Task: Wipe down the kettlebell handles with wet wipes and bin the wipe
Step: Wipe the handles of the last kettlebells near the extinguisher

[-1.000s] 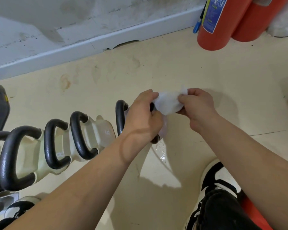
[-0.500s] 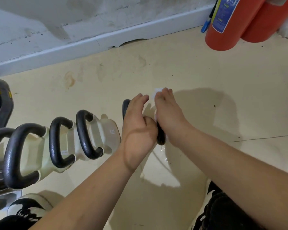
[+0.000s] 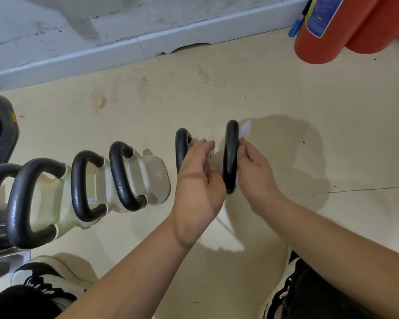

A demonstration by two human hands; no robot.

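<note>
**Wet wipe [image 3: 245, 130] pinched against end handle [image 3: 230, 155]**

A black-and-white shoe [image 3: 53, 275] sits nearest. The left hand [image 3: 198, 180] reaches, fingers straight, between the end handle and the neighbouring handle [image 3: 181, 148], perhaps steadying it. The right hand [image 3: 255, 173] pinches the wet wipe against the end handle, rightmost in the row. Red extinguishers [image 3: 320, 42] stand beyond.

The scene is bright and fairly evenly lit, without harsh glare. A broad, soft shadow of the hands lies on the cream floor [image 3: 286, 88] to the right of and beyond the right hand [image 3: 253, 173], so light falls from the near left and above. A dark band of shadow crosses the wrist of the left hand [image 3: 197, 180]. The black handles [image 3: 17, 203] carry small dull highlights. The wipe [image 3: 245, 130] barely stands out against the pale floor. The skirting board [image 3: 124, 51] bows with wide-angle distortion. Detail is slightly soft throughout.
</note>
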